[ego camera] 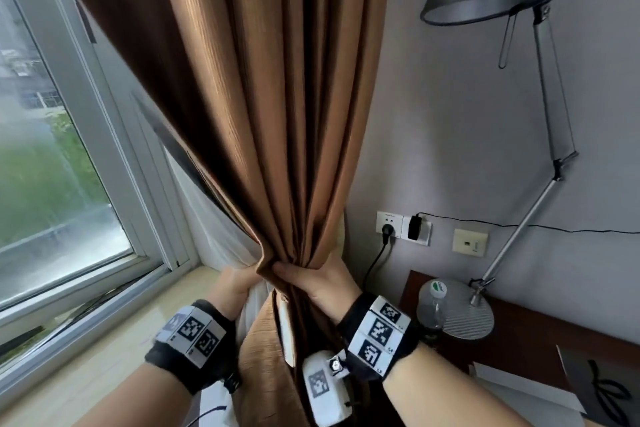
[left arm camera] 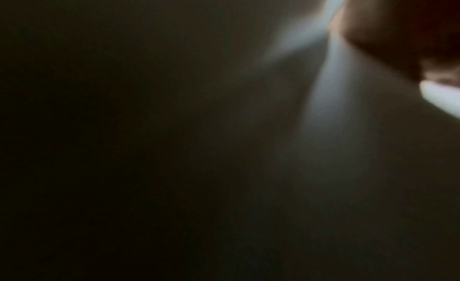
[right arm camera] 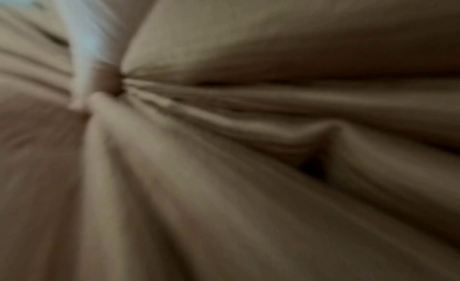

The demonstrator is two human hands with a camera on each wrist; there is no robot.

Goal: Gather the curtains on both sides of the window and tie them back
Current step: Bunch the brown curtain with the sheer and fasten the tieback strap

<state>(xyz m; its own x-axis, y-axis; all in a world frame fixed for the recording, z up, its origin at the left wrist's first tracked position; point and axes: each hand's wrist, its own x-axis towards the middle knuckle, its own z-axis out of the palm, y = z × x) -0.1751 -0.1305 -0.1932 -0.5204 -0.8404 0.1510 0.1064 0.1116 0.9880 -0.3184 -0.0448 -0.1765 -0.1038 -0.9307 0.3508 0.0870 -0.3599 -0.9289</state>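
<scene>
Bunching the brown curtain [ego camera: 277,114] at its waist, my right grip [ego camera: 322,282] curls tight round the folds from the wall [ego camera: 450,149] side; my left grip [ego camera: 235,288] clutches them from the window [ego camera: 52,149] side, seemingly with the white sheer [ego camera: 221,232] too. The bundle's long axis rises straight up from the 2 grips.

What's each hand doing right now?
Left hand: grips the gathered curtain, fingers mostly hidden.
Right hand: grip closed round the curtain.
</scene>
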